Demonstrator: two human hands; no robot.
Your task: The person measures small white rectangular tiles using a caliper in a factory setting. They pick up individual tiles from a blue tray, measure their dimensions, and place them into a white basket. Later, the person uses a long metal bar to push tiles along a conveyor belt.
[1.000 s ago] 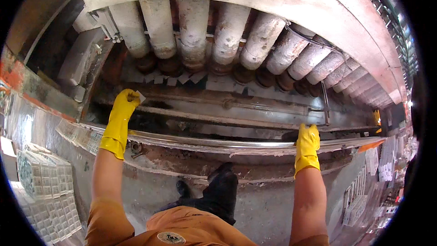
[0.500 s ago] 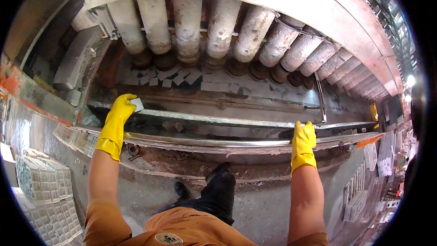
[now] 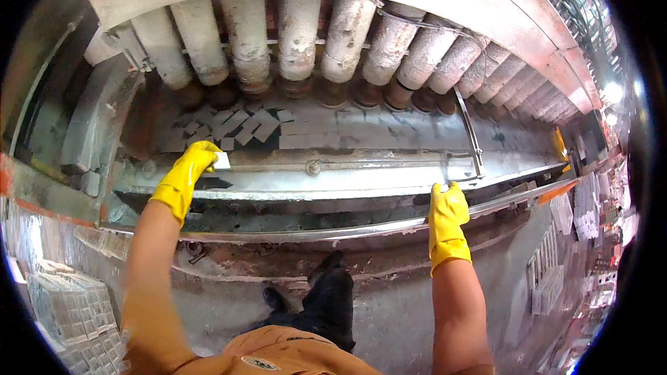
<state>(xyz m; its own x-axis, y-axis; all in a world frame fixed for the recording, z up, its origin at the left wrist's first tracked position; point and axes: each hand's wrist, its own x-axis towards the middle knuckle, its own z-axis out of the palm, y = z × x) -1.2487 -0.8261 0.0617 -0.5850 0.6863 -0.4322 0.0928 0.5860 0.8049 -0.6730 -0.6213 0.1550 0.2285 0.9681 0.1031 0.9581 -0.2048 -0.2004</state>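
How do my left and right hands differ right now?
The left hand reaches further forward over the trough and pinches a small pale block; the right hand holds nothing and rests on the metal rail. Both wear yellow rubber gloves.

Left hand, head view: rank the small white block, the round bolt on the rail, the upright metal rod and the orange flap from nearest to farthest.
From the left hand:
1. Small white block, at its fingertips.
2. Round bolt, mid-rail, to the right.
3. Upright metal rod, farther right, above the right hand.
4. Orange flap, far right.
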